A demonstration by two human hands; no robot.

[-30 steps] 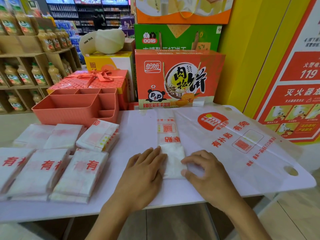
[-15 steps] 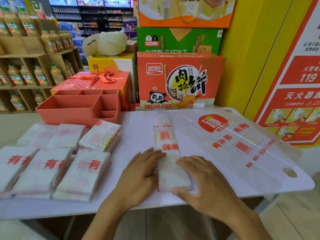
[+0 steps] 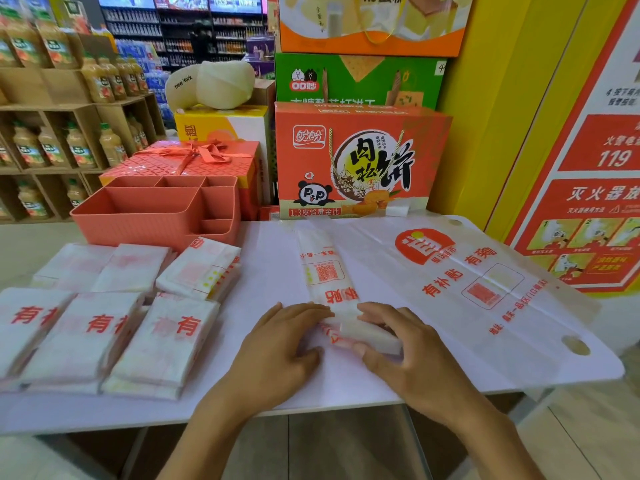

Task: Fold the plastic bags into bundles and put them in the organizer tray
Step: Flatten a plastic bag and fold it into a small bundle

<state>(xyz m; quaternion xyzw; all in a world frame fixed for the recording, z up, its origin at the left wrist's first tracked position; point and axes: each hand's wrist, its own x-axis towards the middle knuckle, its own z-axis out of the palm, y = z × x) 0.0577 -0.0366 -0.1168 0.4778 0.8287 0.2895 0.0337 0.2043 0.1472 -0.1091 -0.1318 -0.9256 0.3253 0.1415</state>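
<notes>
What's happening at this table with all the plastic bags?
A person is folding a long white plastic bag strip with red print into a bundle on the white table. The right hand pinches its thick folded near end between thumb and fingers; the left hand presses against it from the other side. Finished white folded bundles lie to the left, in front of the coral plastic organizer tray, none visibly inside. A flat white printed bag waits on the right.

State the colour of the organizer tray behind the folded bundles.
Coral pink organizer tray, clearest in head view.
</notes>
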